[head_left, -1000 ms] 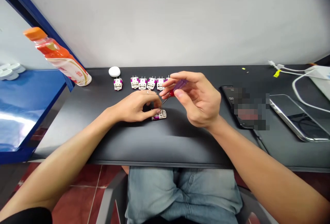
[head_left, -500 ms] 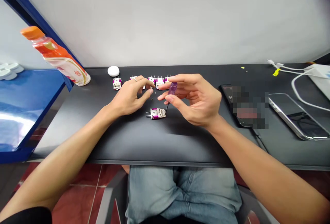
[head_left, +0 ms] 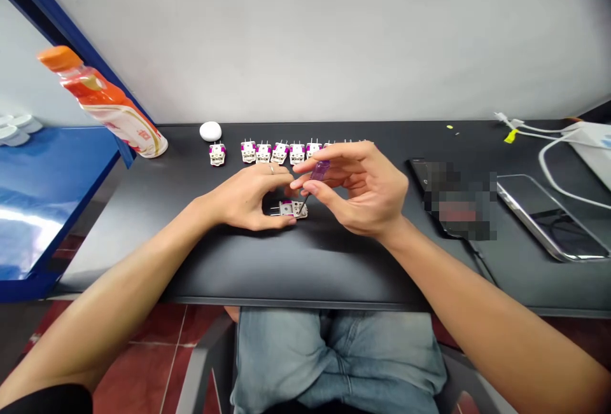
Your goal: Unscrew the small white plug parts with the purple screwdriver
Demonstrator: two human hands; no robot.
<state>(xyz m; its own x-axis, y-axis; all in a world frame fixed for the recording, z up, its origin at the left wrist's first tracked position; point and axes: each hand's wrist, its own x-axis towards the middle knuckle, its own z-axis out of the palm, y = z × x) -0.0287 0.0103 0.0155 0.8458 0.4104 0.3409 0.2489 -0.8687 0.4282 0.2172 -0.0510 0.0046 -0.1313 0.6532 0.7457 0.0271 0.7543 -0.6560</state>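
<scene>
both hands meet over a pronged plug core on the black surface, a screwdriver at its right end.
the left hand has its grip around the plug core, thumb along the near side, prongs pointing left; the right hand has its grip pinched on the screwdriver's purple handle, shaft slanting down to the core. behind them stands a row of similar plug cores, partly hidden by the right hand; a juice bottle leans at far left.
</scene>
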